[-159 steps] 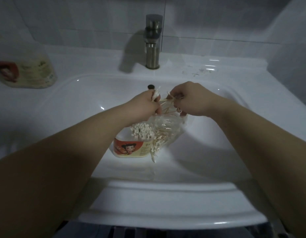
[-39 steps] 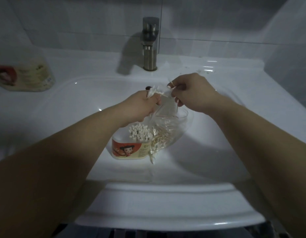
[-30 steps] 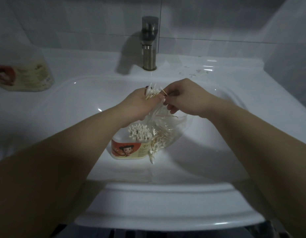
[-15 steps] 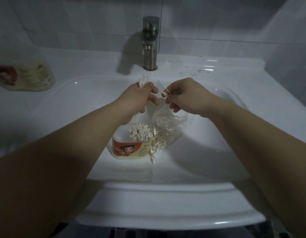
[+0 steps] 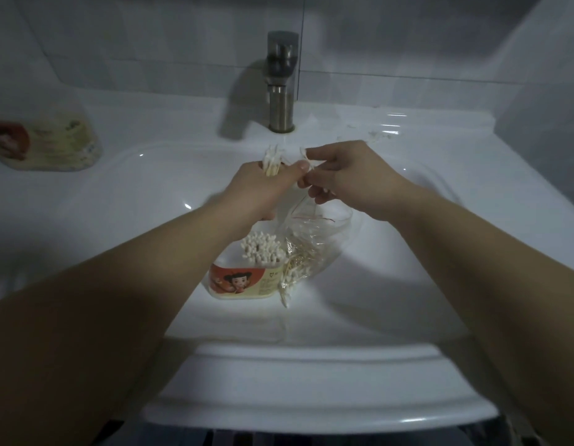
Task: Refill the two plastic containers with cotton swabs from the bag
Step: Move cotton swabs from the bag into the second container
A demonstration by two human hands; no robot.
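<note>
Both hands over the sink (image 5: 125, 201)
The left hand (image 5: 263, 188) gripped cotton swabs (image 5: 272, 160); the right hand (image 5: 340, 175) pinched the bag (image 5: 311, 239) above the container (image 5: 244, 278).

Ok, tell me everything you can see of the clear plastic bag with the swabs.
The bag is thin, clear, crinkled plastic with a red line near its open mouth. It hangs from the right hand, whose fingers seem to pinch its top, beside the left hand gripping a swab bundle. Swabs pile in its bottom, which rests in the sink against the container.
</note>
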